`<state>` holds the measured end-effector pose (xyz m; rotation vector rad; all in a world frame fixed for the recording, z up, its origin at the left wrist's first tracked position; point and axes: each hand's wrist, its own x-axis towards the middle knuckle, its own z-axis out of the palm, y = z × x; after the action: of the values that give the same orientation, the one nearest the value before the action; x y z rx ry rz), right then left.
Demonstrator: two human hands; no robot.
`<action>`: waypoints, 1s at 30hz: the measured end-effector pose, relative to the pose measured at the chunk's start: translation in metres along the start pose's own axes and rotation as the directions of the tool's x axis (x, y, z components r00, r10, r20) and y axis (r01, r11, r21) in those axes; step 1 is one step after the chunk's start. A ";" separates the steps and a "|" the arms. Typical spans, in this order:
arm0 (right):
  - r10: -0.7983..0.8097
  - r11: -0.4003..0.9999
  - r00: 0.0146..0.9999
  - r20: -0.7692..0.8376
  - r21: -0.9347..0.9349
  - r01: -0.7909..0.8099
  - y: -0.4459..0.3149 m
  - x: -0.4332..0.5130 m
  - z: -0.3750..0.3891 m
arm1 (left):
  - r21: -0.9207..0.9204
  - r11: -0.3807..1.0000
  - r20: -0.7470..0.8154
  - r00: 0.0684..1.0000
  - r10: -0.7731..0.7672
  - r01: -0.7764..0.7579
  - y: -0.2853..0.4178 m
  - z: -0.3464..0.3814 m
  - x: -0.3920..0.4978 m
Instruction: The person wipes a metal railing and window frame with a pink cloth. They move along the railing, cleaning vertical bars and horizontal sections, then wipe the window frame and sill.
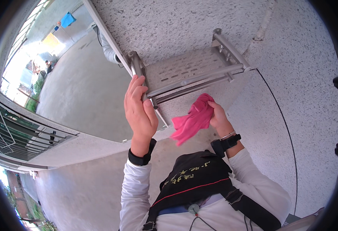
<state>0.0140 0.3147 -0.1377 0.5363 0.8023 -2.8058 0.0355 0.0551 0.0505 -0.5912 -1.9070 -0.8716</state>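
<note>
A crumpled pink cloth is pinched in my right hand and hangs to the left, below the front rail of a stainless-steel wall rack. Slots pierce the rack's flat shelf, and tubular bars frame it. My left hand is raised with its thumb apart, at the rack's left end. Its fingertips overlap the end bar in the view; whether they touch the bar or the mirror's edge I cannot tell. Just left of that hand is a wall mirror with a pale frame.
Speckled wall surrounds the rack, and a pipe runs down it at upper right. A dark cable curves along the right side. Below lies a concrete floor. Window bars stand at the left.
</note>
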 end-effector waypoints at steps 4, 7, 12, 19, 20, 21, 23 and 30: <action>-0.191 0.980 0.981 -0.012 0.049 0.192 -0.052 -0.015 -0.010 | 0.004 1.000 0.003 1.000 -0.023 0.023 0.002 0.002 -0.002; -0.496 0.867 0.866 0.054 0.075 0.492 -0.110 -0.046 0.017 | -0.012 0.999 0.010 0.999 -0.036 0.036 0.002 0.003 -0.003; -0.850 0.497 0.500 0.165 -0.061 0.865 -0.182 -0.104 0.072 | -0.059 0.997 -0.016 0.999 -0.048 0.047 0.003 0.008 -0.006; -0.940 -0.166 -0.004 0.340 -0.450 0.877 -0.202 -0.085 0.115 | -0.048 0.996 -0.034 0.997 -0.074 0.072 0.006 0.011 -0.009; -0.945 -0.157 0.016 0.327 -0.496 0.854 -0.196 -0.082 0.116 | -0.039 0.997 -0.032 0.997 -0.072 0.071 0.007 0.011 -0.008; -0.880 -0.337 -0.054 0.472 -0.540 0.771 -0.190 -0.079 0.117 | -0.030 0.996 -0.036 0.995 -0.090 0.089 0.007 0.010 -0.008; -0.631 -0.671 -0.177 0.755 -0.417 0.614 -0.174 -0.075 0.113 | -0.027 0.995 -0.051 0.993 -0.102 0.101 0.008 0.010 -0.008; -0.718 -0.044 0.334 0.611 -0.518 0.854 -0.170 -0.082 0.084 | -0.051 0.994 -0.077 0.992 -0.103 0.100 0.011 0.011 -0.006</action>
<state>0.0204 0.4175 0.0413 -0.5981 2.9516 -2.5072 0.0401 0.0701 0.0450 -0.4833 -1.8618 -0.9928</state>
